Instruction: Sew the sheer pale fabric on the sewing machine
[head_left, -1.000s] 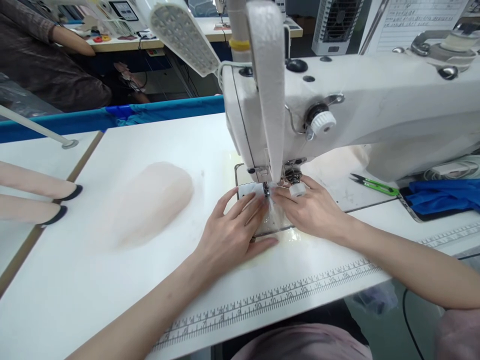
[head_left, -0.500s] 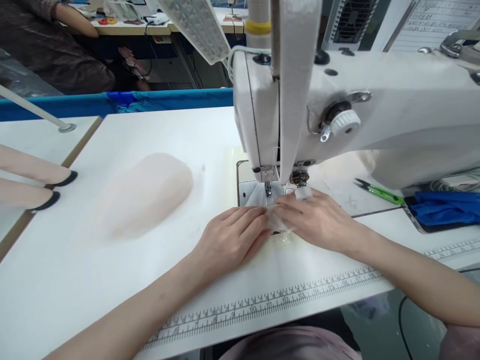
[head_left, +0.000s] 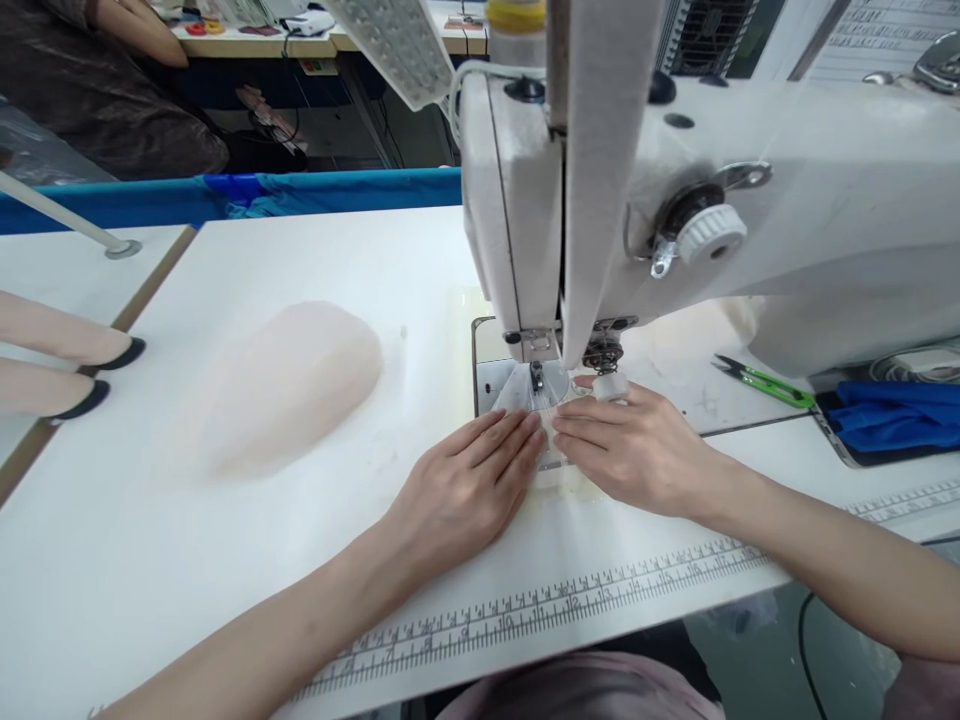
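Note:
A small piece of sheer white fabric point(head_left: 516, 386) lies under the presser foot point(head_left: 537, 378) of a white sewing machine point(head_left: 517, 210). My left hand point(head_left: 469, 485) lies flat with its fingers stretched out, the tips pressing on the fabric just in front of the foot. Opposite it, my right hand point(head_left: 641, 450) rests flat, fingers extended along the fabric's right side, partly behind a white knob point(head_left: 610, 387). A narrow gap separates the two sets of fingertips. Both thumbs are mostly hidden.
Green thread snips point(head_left: 765, 382) and a blue cloth point(head_left: 900, 415) lie at right. A printed ruler point(head_left: 525, 615) runs along the table's front edge. Two pale, dark-tipped leg-like forms point(head_left: 67, 335) reach in from the left. Another person point(head_left: 112, 90) is at the back left.
Both hands have flattened out. The fabric bunched between them has been smoothed down toward the machine's plate, and the right fingers have straightened. The view has shifted slightly.

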